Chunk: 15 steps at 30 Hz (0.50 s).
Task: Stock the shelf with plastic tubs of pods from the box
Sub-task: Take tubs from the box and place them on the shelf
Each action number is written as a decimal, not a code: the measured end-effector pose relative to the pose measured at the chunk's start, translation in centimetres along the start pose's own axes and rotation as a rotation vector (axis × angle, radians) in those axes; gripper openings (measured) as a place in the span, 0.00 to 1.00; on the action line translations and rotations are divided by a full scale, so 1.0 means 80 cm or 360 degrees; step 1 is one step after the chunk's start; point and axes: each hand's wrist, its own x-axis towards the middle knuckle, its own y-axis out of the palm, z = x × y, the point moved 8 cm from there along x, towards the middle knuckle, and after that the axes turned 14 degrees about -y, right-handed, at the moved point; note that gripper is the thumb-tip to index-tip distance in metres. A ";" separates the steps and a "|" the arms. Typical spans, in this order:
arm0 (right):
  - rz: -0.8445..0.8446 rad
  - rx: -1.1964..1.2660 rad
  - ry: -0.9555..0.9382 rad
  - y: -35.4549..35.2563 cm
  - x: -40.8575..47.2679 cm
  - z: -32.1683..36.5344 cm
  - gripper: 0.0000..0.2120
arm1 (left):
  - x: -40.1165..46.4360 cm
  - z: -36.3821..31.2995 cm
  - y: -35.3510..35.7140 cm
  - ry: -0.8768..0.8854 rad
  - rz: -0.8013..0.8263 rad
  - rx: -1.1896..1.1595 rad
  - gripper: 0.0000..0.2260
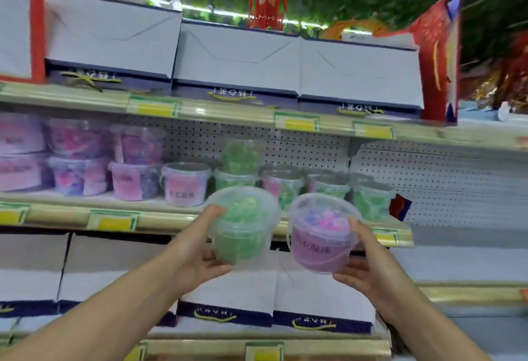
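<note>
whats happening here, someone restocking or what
A person is stocking a shop shelf. The left hand holds a clear plastic tub of green pods, and the right hand holds a clear plastic tub of pink and purple pods. Both tubs are raised in front of the middle shelf, where similar tubs already stand; neither is set down yet.

Place: a shop aisle
Shelving: pegboard-backed shelves [314,147] with yellow price tags [297,124] along the edges
Goods: rows of tubs [185,183], identical white gift boxes [237,55] stacked above
</note>
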 end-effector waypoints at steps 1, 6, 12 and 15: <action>-0.0008 -0.0004 -0.0009 -0.005 0.007 0.004 0.21 | 0.004 -0.011 0.014 0.0011 0.0015 0.0006 0.25; 0.0004 -0.0004 -0.0030 -0.027 0.038 0.017 0.23 | 0.024 -0.070 0.094 0.0096 0.0019 0.0006 0.23; -0.0006 -0.0023 -0.0046 -0.053 0.070 0.021 0.16 | 0.084 -0.118 0.153 0.0105 0.0014 -0.0051 0.23; -0.0004 -0.0022 -0.0048 -0.059 0.082 0.018 0.14 | 0.122 -0.128 0.160 0.0143 0.0022 -0.0115 0.32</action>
